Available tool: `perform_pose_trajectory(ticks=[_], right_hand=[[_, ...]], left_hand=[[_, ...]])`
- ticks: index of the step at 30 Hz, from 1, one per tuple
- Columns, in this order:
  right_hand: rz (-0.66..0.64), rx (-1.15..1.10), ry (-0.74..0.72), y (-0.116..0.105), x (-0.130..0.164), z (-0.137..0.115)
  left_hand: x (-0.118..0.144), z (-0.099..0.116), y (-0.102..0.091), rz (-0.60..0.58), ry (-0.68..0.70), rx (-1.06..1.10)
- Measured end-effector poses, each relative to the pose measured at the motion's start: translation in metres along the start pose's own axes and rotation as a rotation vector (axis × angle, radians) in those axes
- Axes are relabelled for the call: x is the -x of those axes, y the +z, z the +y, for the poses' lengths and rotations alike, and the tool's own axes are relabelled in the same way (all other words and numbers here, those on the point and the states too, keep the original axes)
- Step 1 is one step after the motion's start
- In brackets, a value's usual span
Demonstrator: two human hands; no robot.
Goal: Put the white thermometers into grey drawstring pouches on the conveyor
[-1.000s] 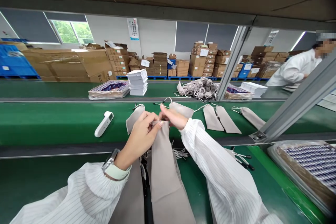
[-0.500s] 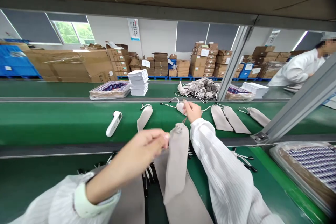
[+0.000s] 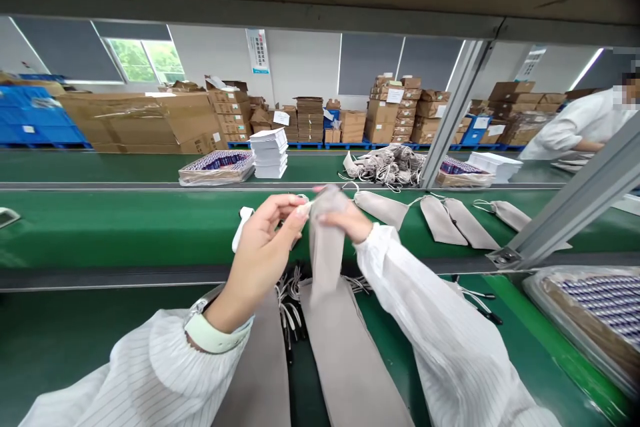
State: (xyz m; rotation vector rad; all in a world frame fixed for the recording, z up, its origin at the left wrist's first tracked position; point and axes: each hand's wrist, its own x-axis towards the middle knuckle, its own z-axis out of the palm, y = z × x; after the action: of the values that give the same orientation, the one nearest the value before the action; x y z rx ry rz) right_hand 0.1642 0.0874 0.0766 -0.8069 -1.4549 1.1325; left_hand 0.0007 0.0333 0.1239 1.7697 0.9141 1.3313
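A grey drawstring pouch (image 3: 326,253) hangs in front of me over the near edge of the belt, its lower end blurred. My right hand (image 3: 350,219) is closed around the pouch's upper end. Just left of it, my left hand (image 3: 270,233) pinches what looks like the pale drawstring cord at the pouch's mouth. Behind my left hand, a white handheld device (image 3: 243,230) is partly hidden. Below the hands lie stacked grey pouches (image 3: 350,347), with white cords and black cord ends (image 3: 293,320) at their tops.
On the green belt (image 3: 125,227), several grey pouches (image 3: 443,220) lie to the right. Another device (image 3: 7,217) enters at the left edge. A metal post (image 3: 457,113) rises at right, near a wrapped tray (image 3: 590,320). A co-worker in white (image 3: 575,127) stands far right.
My left hand has moved up and forward to pinch the cord. My right hand has moved slightly left and now grips the pouch's top. Device and pouches on the belt have shifted right.
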Motion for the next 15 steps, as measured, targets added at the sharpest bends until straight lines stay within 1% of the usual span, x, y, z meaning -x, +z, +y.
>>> perform_pose_trajectory(ticks=[1,2,3,4,5,6,7,8,9,12,14,15], right_hand=[[0.249,0.109,0.008,-0.014,-0.003,0.000],[0.485,0.255,0.042,-0.029,-0.004,0.001],[0.670,0.431,0.108,-0.042,-0.004,0.003],[0.779,0.632,0.207,-0.054,-0.004,0.006],[0.808,0.828,0.326,-0.063,-0.002,0.011],[0.775,0.992,0.440,-0.069,0.001,0.017],[0.703,1.111,0.534,-0.073,0.004,0.024],[0.619,1.187,0.600,-0.074,0.006,0.031],[0.545,1.232,0.638,-0.073,0.008,0.038],[0.411,1.310,0.662,-0.060,0.011,0.047],[0.335,1.372,0.601,-0.045,0.010,0.041],[0.283,1.397,0.524,-0.036,0.009,0.036]], left_hand=[[-0.001,-0.003,-0.001,-0.018,0.021,-0.099],[-0.001,-0.007,-0.001,-0.067,0.031,-0.209],[-0.001,-0.012,-0.002,-0.160,0.031,-0.318],[0.001,-0.018,-0.001,-0.306,0.022,-0.420],[0.004,-0.024,0.000,-0.481,-0.001,-0.520],[0.007,-0.029,0.001,-0.651,-0.031,-0.611],[0.011,-0.035,0.003,-0.788,-0.061,-0.686],[0.015,-0.040,0.006,-0.872,-0.087,-0.749],[0.019,-0.045,0.008,-0.903,-0.104,-0.801],[0.025,-0.053,0.013,-0.865,-0.108,-0.870],[0.027,-0.054,0.014,-0.869,-0.100,-0.890],[0.028,-0.053,0.014,-0.874,-0.093,-0.895]])
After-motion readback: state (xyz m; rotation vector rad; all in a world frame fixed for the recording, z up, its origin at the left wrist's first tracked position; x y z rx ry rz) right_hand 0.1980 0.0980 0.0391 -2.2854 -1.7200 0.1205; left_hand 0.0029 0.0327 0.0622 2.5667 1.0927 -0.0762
